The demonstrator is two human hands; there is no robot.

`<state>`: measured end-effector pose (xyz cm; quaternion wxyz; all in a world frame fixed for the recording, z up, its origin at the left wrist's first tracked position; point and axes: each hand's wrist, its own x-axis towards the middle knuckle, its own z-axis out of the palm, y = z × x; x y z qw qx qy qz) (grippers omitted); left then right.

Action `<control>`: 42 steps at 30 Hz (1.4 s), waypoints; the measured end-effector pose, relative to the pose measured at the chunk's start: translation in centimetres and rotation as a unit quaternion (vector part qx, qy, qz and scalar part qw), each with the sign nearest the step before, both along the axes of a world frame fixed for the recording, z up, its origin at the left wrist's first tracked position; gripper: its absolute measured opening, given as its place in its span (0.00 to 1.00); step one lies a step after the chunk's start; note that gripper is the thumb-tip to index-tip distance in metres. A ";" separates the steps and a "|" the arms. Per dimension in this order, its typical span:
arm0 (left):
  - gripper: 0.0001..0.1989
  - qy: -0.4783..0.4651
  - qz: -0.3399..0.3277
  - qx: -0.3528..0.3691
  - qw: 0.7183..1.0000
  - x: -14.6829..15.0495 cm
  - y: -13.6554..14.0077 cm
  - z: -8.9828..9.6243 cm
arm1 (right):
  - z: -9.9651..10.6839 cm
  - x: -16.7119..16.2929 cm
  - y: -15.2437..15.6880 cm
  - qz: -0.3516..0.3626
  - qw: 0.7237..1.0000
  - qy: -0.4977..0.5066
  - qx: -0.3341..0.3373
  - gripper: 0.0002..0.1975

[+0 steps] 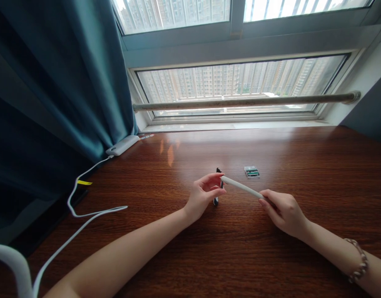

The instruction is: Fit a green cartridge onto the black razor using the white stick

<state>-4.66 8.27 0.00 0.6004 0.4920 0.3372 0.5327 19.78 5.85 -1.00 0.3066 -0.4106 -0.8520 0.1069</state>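
My right hand (285,211) grips the near end of a slim white handle (243,186) between thumb and fingers. The handle slants up and left, and its far end meets my left hand (204,194). There, my left thumb and index finger pinch a small dark piece (222,183), too small to make out clearly, at the handle's tip. Behind my left fingers lies a black-and-white object (215,201) like a razor, its middle covered by the hand. Beyond the handle sits a small clear case (251,172) with dark and green strips, resembling razor cartridges.
Both hands are above a brown wooden table (165,256). A white power strip or adapter (122,145) lies by the blue curtain (85,74), and a white cable (85,215) with a yellow tag runs along the left. At the back, a metal bar (246,102) crosses the window.
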 end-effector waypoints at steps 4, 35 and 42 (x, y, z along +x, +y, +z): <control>0.19 -0.016 -0.010 0.002 1.000 0.1 0.0 0.1 | 0.1 -0.1 0.0 0.032 0.999 -0.002 -0.007 0.05; 0.18 0.067 0.021 0.089 0.994 -0.4 -0.1 0.3 | -0.2 0.0 0.2 -0.006 1.000 0.016 -0.014 0.05; 0.17 0.012 -0.003 0.078 0.997 -0.2 0.0 0.3 | 0.1 0.4 0.0 0.051 0.998 0.032 -0.025 0.04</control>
